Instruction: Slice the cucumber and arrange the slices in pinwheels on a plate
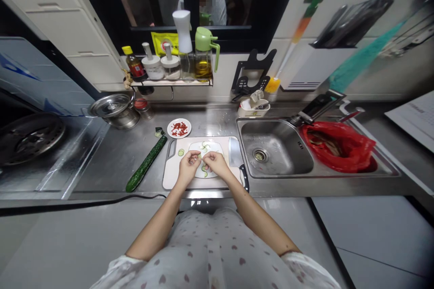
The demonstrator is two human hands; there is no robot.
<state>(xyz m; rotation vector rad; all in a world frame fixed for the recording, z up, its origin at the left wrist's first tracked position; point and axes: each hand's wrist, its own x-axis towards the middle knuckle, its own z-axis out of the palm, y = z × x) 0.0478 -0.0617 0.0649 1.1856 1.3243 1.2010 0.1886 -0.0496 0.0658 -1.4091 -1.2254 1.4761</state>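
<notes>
Over a white plate (217,148) on the cutting board, my left hand (189,167) and my right hand (217,163) meet with fingertips pinched together. Between them is a small pale-green cucumber slice, mostly hidden by the fingers. Curved cucumber slices (204,172) lie on the plate around my hands. Two loose round slices (181,152) rest on the cutting board (172,175), left of the plate. A knife (234,151) lies along the board's right side, its black dotted handle towards me. The long dark-green cucumber (146,165) lies on the counter to the left.
A small plate (169,129) of chopped red pieces stands behind the board. The sink (278,144) is at right, with a red plastic bag (342,149) beside its basin. A steel pot (122,115) stands back left, below a shelf (172,83) of seasoning bottles.
</notes>
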